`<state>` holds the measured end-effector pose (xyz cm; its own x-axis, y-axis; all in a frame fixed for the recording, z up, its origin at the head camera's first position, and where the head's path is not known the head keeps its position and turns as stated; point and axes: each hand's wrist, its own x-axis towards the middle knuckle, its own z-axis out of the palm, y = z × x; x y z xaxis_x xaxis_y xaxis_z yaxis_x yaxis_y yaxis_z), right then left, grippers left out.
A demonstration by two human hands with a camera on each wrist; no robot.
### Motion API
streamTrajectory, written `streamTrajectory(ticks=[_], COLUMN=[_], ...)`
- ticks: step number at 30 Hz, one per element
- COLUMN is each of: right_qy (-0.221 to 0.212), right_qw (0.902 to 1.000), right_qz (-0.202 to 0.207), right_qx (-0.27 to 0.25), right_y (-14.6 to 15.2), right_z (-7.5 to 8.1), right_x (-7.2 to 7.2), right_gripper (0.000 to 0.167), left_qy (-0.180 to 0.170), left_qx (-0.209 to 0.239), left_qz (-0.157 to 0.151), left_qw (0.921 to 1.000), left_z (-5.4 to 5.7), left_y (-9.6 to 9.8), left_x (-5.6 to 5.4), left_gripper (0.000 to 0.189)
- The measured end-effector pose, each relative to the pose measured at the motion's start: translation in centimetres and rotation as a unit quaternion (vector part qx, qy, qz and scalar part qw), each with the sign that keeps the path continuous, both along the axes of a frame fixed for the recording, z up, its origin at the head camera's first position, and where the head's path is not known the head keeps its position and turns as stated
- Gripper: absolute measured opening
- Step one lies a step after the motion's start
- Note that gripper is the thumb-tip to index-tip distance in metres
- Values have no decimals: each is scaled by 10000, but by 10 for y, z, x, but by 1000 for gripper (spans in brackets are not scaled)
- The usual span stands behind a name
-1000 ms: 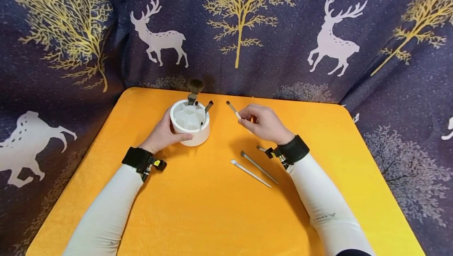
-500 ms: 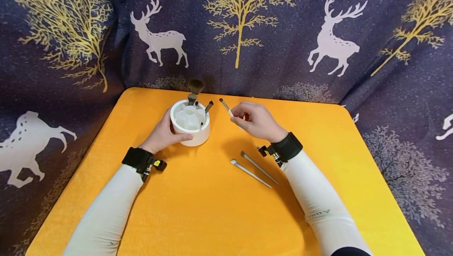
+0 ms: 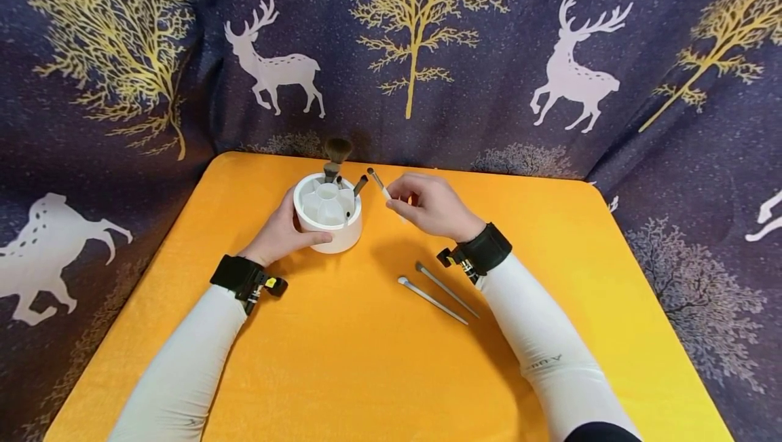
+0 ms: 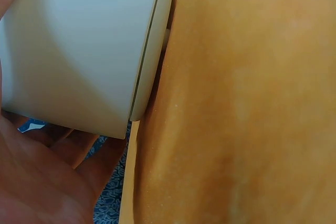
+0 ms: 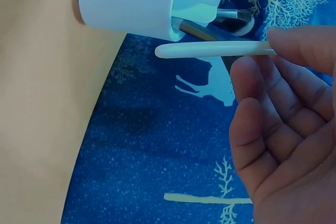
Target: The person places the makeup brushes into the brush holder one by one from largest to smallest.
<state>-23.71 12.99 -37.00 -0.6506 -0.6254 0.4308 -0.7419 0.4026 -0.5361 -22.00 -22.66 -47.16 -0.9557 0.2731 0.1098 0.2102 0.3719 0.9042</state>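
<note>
My left hand (image 3: 287, 233) grips the side of a round white brush holder (image 3: 343, 237), thumb across its front, fingers behind. Inside, the holder is split into compartments around a central ring. Several makeup brushes stand in it, among them a large fluffy brush (image 3: 338, 150) at the back and a dark-tipped one (image 3: 361, 185) leaning right. Just right of the holder, my right hand (image 3: 432, 206) pinches a small makeup brush (image 3: 380, 182) by its white handle, dark bristles up and tilted left. In the right wrist view the handle's rounded end (image 5: 168, 51) points toward the holder.
Two thin makeup brushes, a white one (image 3: 432, 301) and a grey one (image 3: 449, 290), lie on the orange tablecloth (image 3: 330, 360) in front of my right hand. A dark curtain (image 3: 464, 89) with deer and trees hangs right behind the table's back edge.
My right hand has moved left with the pinched brush, bringing it closer to the holder. The left hand and the holder stay in place.
</note>
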Motion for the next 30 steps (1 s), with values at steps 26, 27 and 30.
streamTrajectory(ticks=[26,27,30], right_qy=[253,247,202], right_qw=[9979,9979,9977], right_qz=[462,465,463], right_qx=[-364,-387,-452], right_y=[-29,-29,-29], right_z=[1,2,2], right_x=[-16,-17,-17], right_gripper=[8,8,9], left_qy=[10,14,11], left_qx=[1,35,37], left_qz=[62,56,35], left_qw=[10000,10000,10000], left_z=[3,3,2], left_y=[-3,-2,-1], left_x=[2,2,1], left_gripper=[125,124,123])
